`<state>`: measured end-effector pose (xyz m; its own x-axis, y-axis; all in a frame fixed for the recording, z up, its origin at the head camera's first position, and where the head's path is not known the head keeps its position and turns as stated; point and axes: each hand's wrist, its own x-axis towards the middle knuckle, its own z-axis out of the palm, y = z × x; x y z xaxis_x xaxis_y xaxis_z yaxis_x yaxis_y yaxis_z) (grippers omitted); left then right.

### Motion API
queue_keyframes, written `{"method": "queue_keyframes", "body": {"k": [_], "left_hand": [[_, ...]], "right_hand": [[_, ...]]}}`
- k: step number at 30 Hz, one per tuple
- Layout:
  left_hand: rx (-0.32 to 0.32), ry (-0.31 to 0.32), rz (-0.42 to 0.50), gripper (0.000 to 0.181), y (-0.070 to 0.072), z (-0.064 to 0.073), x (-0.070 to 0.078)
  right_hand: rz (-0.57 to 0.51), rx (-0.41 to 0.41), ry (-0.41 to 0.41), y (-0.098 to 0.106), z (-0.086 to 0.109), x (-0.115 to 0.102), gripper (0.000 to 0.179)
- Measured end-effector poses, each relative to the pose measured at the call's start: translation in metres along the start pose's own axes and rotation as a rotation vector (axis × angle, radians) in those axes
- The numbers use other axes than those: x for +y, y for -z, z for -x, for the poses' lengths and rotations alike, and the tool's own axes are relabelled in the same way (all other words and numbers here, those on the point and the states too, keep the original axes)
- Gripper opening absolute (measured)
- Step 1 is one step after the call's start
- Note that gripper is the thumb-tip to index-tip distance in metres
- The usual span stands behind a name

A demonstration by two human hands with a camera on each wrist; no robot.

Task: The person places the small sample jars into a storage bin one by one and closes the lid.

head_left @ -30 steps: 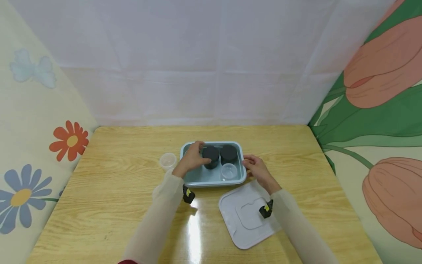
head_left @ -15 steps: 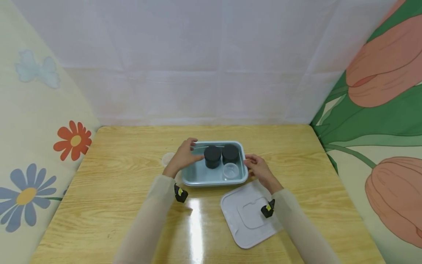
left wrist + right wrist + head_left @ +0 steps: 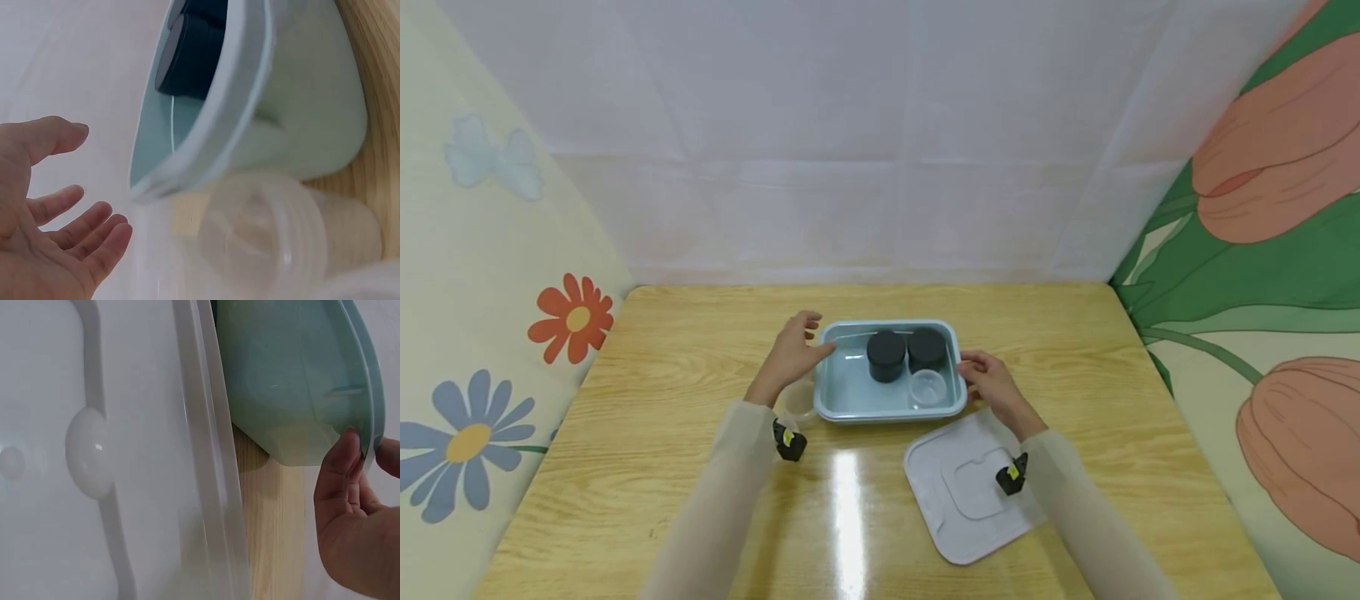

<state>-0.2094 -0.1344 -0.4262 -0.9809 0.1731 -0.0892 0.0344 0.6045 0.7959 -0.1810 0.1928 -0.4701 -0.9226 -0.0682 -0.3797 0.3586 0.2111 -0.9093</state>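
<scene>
A pale blue plastic storage box [image 3: 857,415] stands on the table. Inside are two black cylindrical jars [image 3: 886,357] and a small clear plastic cup [image 3: 928,389] at the front right. My left hand [image 3: 787,358] hovers by the box's left rim with fingers spread, holding nothing; the left wrist view shows its palm and loose fingers too. At the opposite end, my right hand [image 3: 991,383] pinches the box's right rim, thumb on one side and fingers [image 3: 340,465] on the other. Beside the box's left wall, a clear cup [image 3: 269,231] sits close to my left wrist.
A white lid [image 3: 973,504] lies on the wooden table [image 3: 625,467] in front of the box, partly under my right forearm. More clear plastic [image 3: 362,284] shows at the left wrist view's lower edge. A white cloth [image 3: 880,167] hangs behind the table.
My left hand has drawn away from the black jar, leftward out over the box's left rim. My right hand stays at the right rim. The jars stay in the box.
</scene>
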Motion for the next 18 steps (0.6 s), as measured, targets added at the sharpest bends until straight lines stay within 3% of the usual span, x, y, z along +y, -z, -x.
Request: {"method": "queue_keyframes", "body": {"k": [18], "left_hand": [[0.061,0.110,-0.013,0.070,0.017,0.011,-0.034]], "right_hand": [[0.003,0.006,0.000,0.000,-0.001,0.000,0.037]]}}
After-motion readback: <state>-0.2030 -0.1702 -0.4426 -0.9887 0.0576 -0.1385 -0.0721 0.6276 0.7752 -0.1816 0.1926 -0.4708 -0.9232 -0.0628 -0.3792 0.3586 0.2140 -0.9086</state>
